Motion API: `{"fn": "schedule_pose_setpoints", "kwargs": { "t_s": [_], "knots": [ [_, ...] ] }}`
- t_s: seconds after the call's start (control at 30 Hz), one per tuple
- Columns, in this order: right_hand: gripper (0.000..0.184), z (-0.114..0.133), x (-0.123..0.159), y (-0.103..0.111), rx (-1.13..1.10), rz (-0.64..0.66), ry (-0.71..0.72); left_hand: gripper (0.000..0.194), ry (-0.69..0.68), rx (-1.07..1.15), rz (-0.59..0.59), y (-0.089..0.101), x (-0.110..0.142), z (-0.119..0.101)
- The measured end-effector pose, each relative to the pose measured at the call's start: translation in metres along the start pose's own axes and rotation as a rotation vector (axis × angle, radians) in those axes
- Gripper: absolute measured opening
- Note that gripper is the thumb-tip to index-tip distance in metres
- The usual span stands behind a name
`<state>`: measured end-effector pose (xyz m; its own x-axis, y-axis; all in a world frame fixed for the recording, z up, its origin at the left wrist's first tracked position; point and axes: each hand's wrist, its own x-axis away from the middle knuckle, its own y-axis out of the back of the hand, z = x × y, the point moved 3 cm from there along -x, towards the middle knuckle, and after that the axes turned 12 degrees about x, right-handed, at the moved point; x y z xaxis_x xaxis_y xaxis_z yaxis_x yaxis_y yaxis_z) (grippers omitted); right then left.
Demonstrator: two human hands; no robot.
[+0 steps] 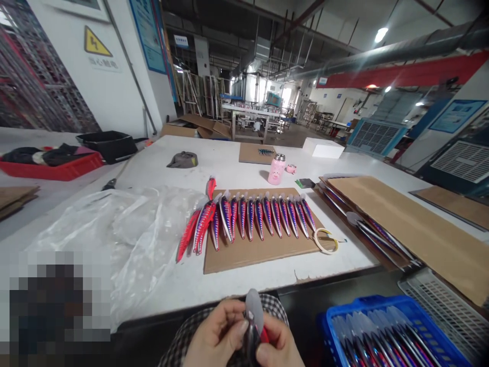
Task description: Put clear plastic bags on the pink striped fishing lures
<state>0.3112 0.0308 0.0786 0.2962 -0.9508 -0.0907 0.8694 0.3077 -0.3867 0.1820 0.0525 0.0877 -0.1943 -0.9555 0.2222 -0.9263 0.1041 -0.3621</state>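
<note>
Nearest, above black-and-white checked cloth [179, 336], our left hand [218, 336] and right hand [280, 342] pinch a dark, red-touched fish-shaped lure with a clear plastic lip [252, 311]. We do best steadying its body without bending the lip. Beyond, striped red-and-purple lures [259, 216] line a flat brown cardboard sheet [255, 255].

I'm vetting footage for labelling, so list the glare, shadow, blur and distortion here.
Head view: the ceiling lamp glares white; head view: the pink bottle casts a soft shadow; head view: the racks at the left edge look stretched and smeared; head view: the lure between both hands looks slightly soft; head view: a pixelated block masks the lower-left corner.
</note>
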Motion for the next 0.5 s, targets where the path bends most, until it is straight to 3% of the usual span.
{"fn": "schedule_pose_setpoints", "kwargs": {
  "t_s": [0.1, 0.23, 0.37, 0.5],
  "knots": [
    [0.051, 0.000, 0.001, 0.003, 0.128, -0.023, 0.010, 0.024, -0.028, 0.006, -0.006, 0.003, -0.004, 0.000],
    [0.054, -0.002, 0.002, 0.006, 0.159, -0.032, 0.010, 0.019, -0.028, -0.101, 0.079, 0.005, -0.005, -0.001],
    [0.054, -0.005, 0.004, 0.006, 0.195, -0.036, -0.025, 0.016, -0.010, -0.115, 0.047, 0.008, -0.006, 0.001],
    [0.054, -0.009, 0.005, 0.010, 0.236, -0.049, -0.040, 0.017, -0.101, -0.315, 0.040, 0.009, -0.005, -0.002]
  ]
}}
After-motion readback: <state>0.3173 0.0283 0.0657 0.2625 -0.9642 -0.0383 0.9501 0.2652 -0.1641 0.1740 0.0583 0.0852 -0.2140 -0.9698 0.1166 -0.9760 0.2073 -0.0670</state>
